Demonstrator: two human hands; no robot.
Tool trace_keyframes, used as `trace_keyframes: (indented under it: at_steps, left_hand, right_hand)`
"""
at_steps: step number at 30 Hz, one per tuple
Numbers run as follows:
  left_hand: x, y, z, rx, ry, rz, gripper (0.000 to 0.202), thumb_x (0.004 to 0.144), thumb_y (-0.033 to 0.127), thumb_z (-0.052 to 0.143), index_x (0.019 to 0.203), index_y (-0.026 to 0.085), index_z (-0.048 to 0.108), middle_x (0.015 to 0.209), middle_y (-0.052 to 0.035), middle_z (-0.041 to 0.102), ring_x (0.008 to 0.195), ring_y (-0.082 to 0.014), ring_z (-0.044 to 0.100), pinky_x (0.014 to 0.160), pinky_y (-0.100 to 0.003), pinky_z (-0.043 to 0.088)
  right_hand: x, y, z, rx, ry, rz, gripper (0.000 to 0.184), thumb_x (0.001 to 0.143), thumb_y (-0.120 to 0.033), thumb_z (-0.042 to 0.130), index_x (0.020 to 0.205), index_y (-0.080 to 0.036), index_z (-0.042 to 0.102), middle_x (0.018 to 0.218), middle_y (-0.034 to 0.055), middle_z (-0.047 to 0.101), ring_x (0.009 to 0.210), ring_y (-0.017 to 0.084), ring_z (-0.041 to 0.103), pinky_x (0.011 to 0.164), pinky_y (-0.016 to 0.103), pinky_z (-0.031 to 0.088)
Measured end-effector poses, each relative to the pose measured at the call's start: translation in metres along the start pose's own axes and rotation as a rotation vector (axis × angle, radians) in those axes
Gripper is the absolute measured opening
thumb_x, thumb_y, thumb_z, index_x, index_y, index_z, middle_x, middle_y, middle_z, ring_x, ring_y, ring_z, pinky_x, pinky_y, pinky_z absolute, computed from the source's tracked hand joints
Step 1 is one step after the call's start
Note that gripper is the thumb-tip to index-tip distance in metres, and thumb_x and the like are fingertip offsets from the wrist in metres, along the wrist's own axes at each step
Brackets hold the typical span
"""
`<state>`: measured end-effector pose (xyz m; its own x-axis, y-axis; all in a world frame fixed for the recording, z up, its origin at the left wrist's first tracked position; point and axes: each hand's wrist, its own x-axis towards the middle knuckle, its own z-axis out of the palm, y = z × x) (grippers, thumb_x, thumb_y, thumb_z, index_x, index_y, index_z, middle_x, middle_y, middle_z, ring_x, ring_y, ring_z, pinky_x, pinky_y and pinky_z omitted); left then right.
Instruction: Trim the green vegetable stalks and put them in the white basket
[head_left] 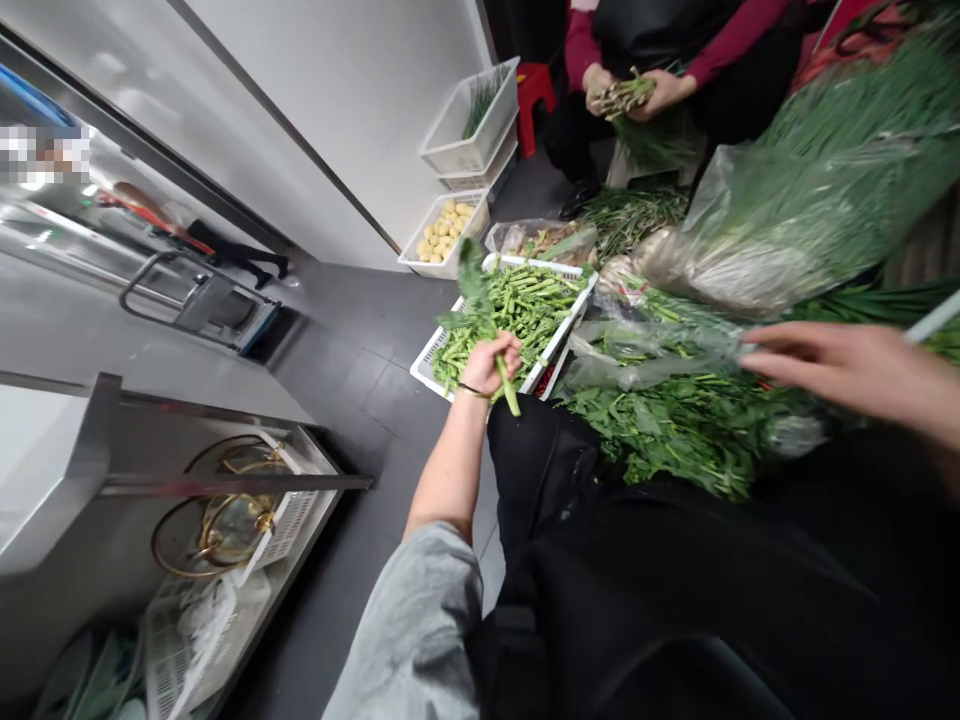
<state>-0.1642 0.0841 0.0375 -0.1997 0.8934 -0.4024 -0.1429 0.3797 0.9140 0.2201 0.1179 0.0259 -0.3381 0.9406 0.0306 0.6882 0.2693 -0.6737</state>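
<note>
My left hand is closed round a green leafy vegetable stalk, its cut end sticking out below my fist, and holds it over a white crate full of cut green stems. My right hand is stretched out at the right with fingers spread flat, hovering over a heap of leafy greens and clear plastic bags. It holds nothing that I can see. My dark lap fills the lower right.
Another person in red sleeves sits at the back, both hands on a bunch of greens. White crates and a tray of pale round pieces stand by the wall. A big bag of greens lies at right. A steel shelf stands left.
</note>
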Motion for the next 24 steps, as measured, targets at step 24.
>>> trace_keyframes:
  at_steps: [24]
  left_hand:
    - [-0.09,-0.062,0.115,-0.476,-0.42,0.031,0.03,0.079,0.035,0.063,0.092,0.021,0.04,0.066,0.0001,0.061,0.048,-0.0123,0.057,0.047,-0.022,0.044]
  right_hand:
    - [-0.019,-0.081,0.067,0.711,-0.122,0.092,0.037,0.075,-0.05,0.06,0.057,-0.018,0.051,0.045,0.0002,0.052,0.04,0.012,0.048,0.044,0.026,0.039]
